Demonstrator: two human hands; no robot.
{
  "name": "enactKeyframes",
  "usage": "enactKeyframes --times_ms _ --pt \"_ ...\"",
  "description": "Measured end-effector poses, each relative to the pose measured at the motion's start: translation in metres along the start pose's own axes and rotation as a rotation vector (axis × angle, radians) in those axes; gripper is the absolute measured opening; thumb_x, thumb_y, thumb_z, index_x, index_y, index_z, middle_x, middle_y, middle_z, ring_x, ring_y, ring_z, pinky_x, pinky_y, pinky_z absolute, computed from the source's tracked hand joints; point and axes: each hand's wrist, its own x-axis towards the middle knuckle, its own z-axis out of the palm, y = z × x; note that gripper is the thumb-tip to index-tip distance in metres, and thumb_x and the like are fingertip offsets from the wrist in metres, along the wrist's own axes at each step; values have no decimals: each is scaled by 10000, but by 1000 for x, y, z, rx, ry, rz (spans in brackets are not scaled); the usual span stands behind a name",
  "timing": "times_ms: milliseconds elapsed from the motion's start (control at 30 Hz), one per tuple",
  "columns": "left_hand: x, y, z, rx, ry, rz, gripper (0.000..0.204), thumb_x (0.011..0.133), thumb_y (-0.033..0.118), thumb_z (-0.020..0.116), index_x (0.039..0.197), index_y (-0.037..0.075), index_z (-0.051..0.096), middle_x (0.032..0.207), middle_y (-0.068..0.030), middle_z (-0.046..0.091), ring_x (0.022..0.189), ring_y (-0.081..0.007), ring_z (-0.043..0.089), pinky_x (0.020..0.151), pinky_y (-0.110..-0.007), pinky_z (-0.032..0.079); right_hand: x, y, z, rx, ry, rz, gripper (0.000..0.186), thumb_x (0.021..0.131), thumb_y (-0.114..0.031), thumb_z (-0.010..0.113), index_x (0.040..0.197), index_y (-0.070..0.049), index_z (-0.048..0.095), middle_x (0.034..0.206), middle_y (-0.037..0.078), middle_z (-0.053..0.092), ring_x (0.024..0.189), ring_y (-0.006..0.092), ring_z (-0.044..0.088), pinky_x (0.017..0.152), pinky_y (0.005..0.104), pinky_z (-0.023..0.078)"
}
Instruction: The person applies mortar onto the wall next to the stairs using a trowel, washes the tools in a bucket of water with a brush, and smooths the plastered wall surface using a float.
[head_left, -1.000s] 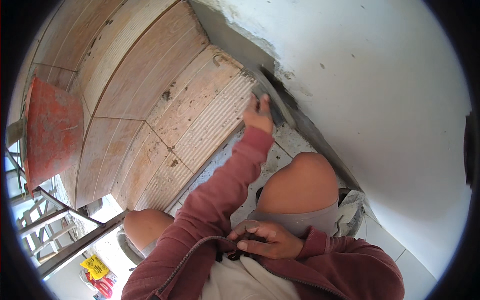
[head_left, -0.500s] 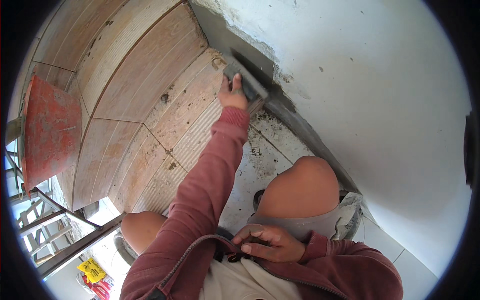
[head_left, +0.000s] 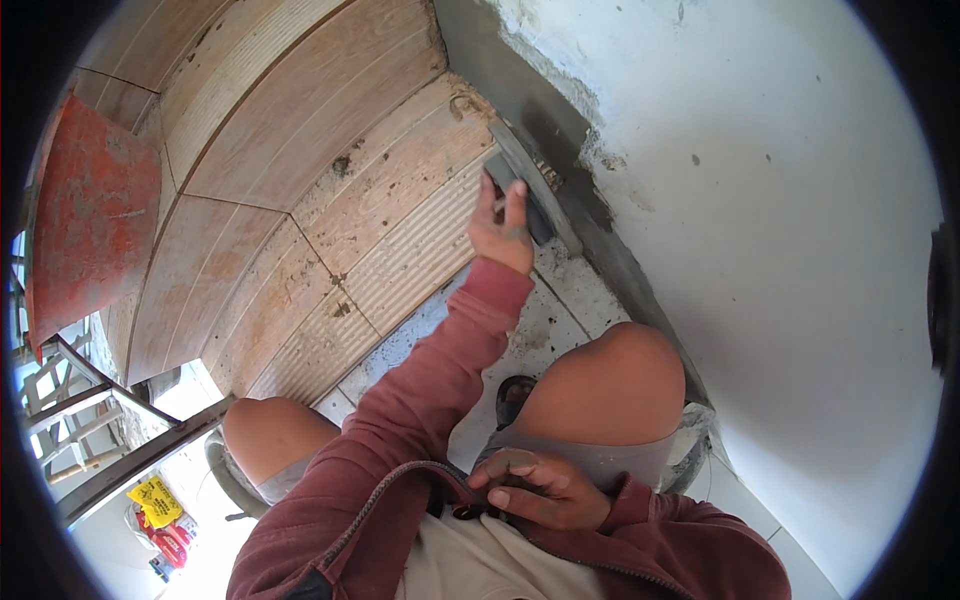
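My left hand grips a grey trowel held against the grey mortar band along the base of the wall, beside a tiled step with ridged strips and dark specks of debris. My right hand is curled at my waist beside the zipper of my open maroon jacket; what, if anything, it holds is hidden.
A red bucket sits on the upper step at left. A metal frame is below it, with yellow and red packages near it. A white wall rises on the right. My bent knees flank the lower floor tiles.
The trowel in my left hand went up and left along the wall, then came back down to the right. The view has shifted slightly. My right hand stays at my waist.
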Motion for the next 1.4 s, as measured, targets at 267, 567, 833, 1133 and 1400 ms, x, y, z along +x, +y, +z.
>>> enactKeyframes --times_ms 267,567,833,1133,1400 --pt "122 -29 -10 61 17 15 410 854 247 551 1079 -95 525 941 -175 626 799 -207 579 753 -298 442 2 0 4 6 -27 -36 198 894 -136 495 1032 -2 543 969 43 557 906 108 519 812 238 405" --pt "12 -9 -25 188 -6 -38 498 850 323 556 1094 -110 522 1045 -212 590 960 -223 556 849 -287 411 2 -2 -6 15 11 -10 191 897 -113 484 1031 8 546 975 42 549 907 100 510 802 233 402" --pt "148 -11 -20 160 -58 -86 450 832 309 590 1015 -102 570 870 -164 632 687 -201 584 648 -276 458 7 -6 -2 132 -25 31 184 900 -110 475 1030 4 538 940 33 538 885 93 502 794 225 396" --pt "-46 -27 -25 240 -202 -91 464 851 272 558 1130 -94 502 976 -179 594 884 -174 552 804 -247 419 7 -1 -3 20 -16 11 190 899 -121 480 1037 -6 541 949 32 553 885 93 509 785 227 404" --pt "61 -20 -8 -21 -11 7 511 850 176 559 1213 -135 378 1009 -167 582 876 -174 541 788 -261 428 6 -2 0 47 -29 43 191 900 -132 478 1025 -5 548 947 36 558 881 104 519 792 235 408"
